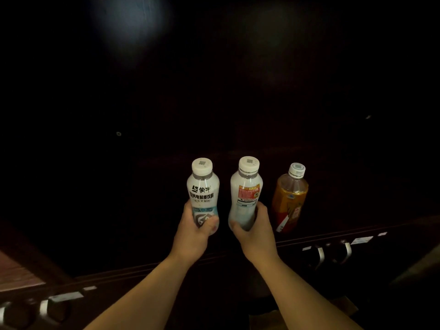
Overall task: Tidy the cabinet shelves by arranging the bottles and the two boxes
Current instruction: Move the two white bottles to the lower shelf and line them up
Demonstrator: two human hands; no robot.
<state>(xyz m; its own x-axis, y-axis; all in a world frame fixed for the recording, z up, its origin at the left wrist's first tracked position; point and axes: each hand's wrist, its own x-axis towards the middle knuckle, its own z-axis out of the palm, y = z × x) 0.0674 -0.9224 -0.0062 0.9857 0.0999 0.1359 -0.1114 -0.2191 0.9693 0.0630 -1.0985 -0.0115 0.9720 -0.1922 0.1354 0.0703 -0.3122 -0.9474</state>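
Inside a very dark cabinet, my left hand (193,232) grips the lower part of a white bottle with black lettering (203,186). My right hand (258,231) grips the base of a second white bottle (246,194) whose label has a red patch facing me. Both bottles stand upright, side by side, white caps up. To their right an amber tea bottle (289,198) with a white cap stands alone on the dark shelf (333,225), free of my hands. No boxes show in this view.
The cabinet interior is nearly black, with a small round fitting (118,133) on its back wall. Below the shelf edge, metal handles (320,256) sit at the right and more handles (45,308) at the lower left. A reddish wooden surface (16,275) shows at far left.
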